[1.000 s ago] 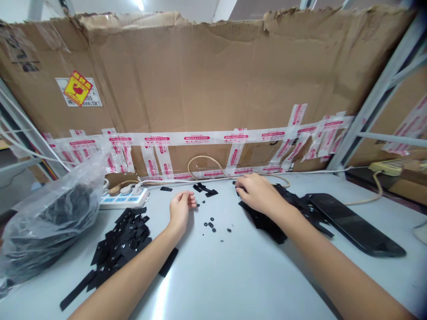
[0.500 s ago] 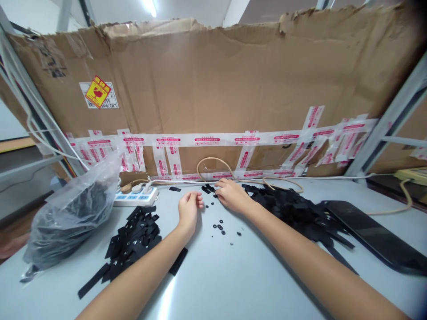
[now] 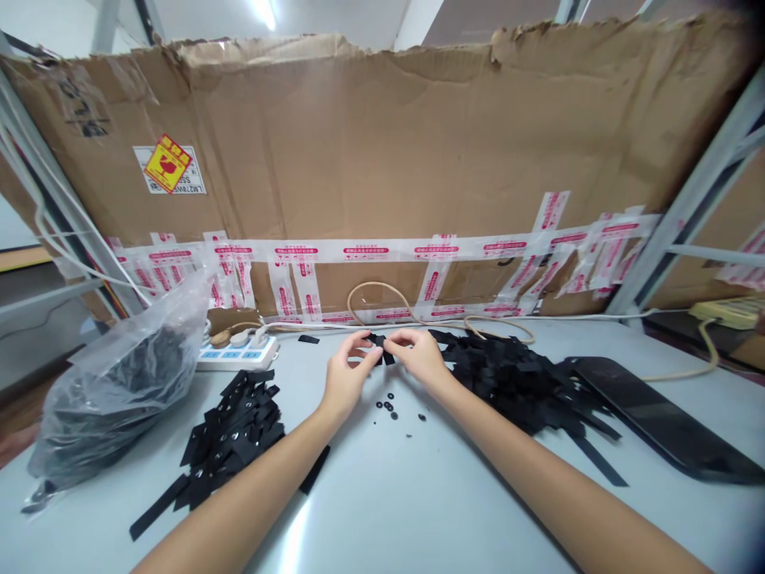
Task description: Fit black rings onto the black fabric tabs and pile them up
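1. The fingers (image 3: 371, 344) of the left hand (image 3: 348, 375) and the right hand (image 3: 418, 356) curl inward and close from either side on a small black strip (image 3: 378, 344), which sits between the two hands near the back of the table (image 3: 454, 494).
2. The only container is a clear plastic bag (image 3: 113, 406) slumped at the table's left end. Through its film shows a dark mass of black pieces (image 3: 140, 383), too hazy to count or to tell apart.
3. A loose heap of black strips (image 3: 508, 383) lies just beside the right hand, and some of them touch it.
4. A second heap of black punched strips (image 3: 233, 430) lies on the left, between the bag and the left forearm.
5. Small black rings (image 3: 388, 406) are scattered just below the hands.
6. Behind them lie a white power strip (image 3: 239, 353) and a looped beige cable (image 3: 382, 299), against a taped cardboard sheet (image 3: 358, 159).
7. A flat black panel (image 3: 657, 418) lies at the right, near the right-hand heap.
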A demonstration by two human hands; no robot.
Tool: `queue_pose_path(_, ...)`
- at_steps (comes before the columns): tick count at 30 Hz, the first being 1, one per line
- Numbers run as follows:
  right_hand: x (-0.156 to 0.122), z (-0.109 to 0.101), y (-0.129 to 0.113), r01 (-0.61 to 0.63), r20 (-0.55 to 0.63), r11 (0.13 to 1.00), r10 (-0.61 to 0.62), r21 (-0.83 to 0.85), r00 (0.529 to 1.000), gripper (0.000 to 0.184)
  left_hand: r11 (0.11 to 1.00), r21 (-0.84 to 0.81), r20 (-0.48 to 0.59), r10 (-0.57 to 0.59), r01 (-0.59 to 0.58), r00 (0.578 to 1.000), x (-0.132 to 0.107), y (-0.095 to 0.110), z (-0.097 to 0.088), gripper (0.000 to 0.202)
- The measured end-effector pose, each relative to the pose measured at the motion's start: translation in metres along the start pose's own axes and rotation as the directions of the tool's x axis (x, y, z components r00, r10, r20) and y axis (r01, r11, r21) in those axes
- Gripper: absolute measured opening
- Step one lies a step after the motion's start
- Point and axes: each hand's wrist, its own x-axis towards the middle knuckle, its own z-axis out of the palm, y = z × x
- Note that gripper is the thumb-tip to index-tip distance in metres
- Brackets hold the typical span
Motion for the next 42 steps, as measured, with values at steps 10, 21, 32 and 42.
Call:
queue_pose_path(10,-0.005,-0.004,-0.003,0.014,0.093,0.996,-0.005,-0.094,0.996,0.010,0.966,0.197,0.087,0.155,-0.169,0.984,-0.004,-0.001,0.002,0.024)
queue_pose_path(21,-0.005,0.001,0.018,0.228,0.262,0.941,-0.162,-0.249,0.952,0.023,0.995,-0.063,-0.161,-0.091,0.082,0.983,0.007,-0.011,-0.004,0.017)
queue_pose_path(32,-0.007,0.006,0.015,0.297,0.290,0.862,-0.186,-0.410,0.939,0.017,0.988,-0.105,-0.156,-0.127,0.112,0.980,0.008,-0.013,-0.003,0.016)
queue_pose_path(42,0.004,-0.005,0.018,-0.239,-0.050,0.964,0.246,0.116,0.968,0.007,0.993,-0.041,-0.005,-0.115,0.114,0.993,0.007,-0.010,-0.001,0.015)
